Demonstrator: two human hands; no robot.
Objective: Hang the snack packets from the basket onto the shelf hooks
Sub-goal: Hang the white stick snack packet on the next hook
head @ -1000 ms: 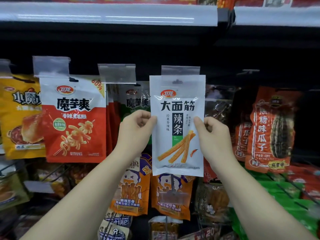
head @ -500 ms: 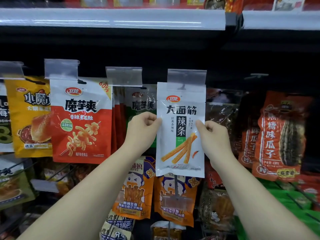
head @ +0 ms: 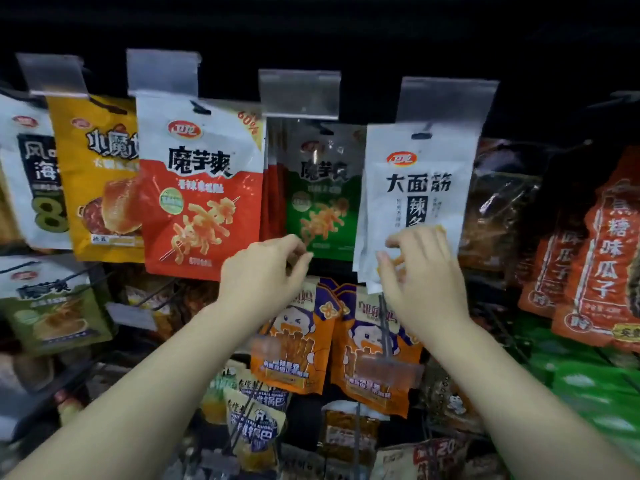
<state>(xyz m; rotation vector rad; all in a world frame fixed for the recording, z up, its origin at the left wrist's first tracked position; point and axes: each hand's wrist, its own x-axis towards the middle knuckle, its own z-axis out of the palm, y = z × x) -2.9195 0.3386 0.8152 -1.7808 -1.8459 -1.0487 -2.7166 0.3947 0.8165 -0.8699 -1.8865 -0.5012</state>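
A white snack packet with black lettering (head: 415, 188) hangs by its top hole from a shelf hook (head: 427, 128), under a clear label holder (head: 446, 102). My right hand (head: 422, 271) is in front of the packet's lower edge with its fingers spread and loose, gripping nothing. My left hand (head: 266, 271) hovers to the left of the packet, below a green packet (head: 322, 202), fingers loosely curled and empty. The basket is out of view.
Left of the white packet hang a red-and-white packet (head: 201, 188) and a yellow one (head: 100, 188). Orange packets (head: 294, 341) hang on the row below my hands. Red-orange packets (head: 602, 254) fill the right side, with green ones (head: 588, 393) beneath.
Both hands have let go of the white packet's sides and dropped lower. The packet now hangs by itself on the hook. The view has moved closer and tilted down.
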